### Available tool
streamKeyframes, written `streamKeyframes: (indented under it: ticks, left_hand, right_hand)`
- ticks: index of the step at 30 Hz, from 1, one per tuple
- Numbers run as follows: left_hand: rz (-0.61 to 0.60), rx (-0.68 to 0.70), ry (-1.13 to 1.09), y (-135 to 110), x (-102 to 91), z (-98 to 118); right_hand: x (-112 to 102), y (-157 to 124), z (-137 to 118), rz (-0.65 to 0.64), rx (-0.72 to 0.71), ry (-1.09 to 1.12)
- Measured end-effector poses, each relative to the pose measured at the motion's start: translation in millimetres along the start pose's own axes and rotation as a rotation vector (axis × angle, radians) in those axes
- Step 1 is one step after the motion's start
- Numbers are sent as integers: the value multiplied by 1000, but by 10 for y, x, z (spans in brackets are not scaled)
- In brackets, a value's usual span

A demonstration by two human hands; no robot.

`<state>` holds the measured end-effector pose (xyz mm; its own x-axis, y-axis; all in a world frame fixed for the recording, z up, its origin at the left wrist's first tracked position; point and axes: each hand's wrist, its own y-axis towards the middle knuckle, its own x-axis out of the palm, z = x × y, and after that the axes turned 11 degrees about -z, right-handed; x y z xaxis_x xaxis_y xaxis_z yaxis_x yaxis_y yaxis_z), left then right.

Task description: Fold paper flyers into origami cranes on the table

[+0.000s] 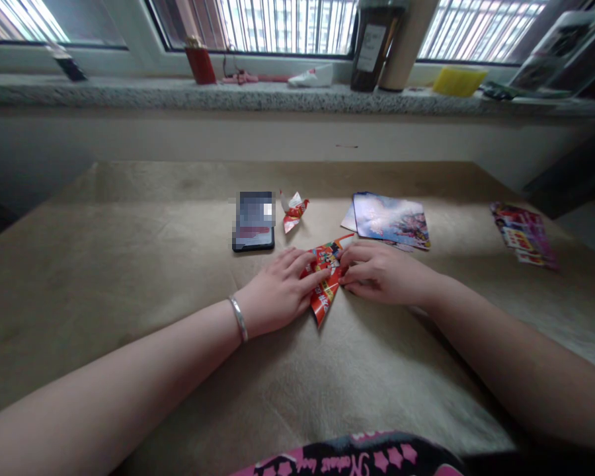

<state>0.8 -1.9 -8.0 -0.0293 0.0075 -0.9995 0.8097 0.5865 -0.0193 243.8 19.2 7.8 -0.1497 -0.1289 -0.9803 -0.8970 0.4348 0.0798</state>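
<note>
The red paper (321, 305) lies on the table (287, 390), between the 2 hands. It is long and pointy: 1 tip points back at the person, and the other points away and a bit right. The left hand (283, 285) is nearer, lying partly on top, its fingers a little apart and flat on the paper. The right hand (383, 270) has bent fingers touching the right edge; whether they pinch it, one cannot tell. Farther off sits a small folded paper (294, 214).

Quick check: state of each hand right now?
Left hand: open, resting on the folded red paper.
Right hand: partly curled at the paper's right edge; whether it grips cannot be told.
</note>
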Motion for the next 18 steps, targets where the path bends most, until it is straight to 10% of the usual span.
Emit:
streamKeyframes:
  ticks: [18]
  left_hand:
    - [-28, 106, -168, 37, -6, -91]
  right_hand:
    - [14, 22, 74, 61, -8, -16]
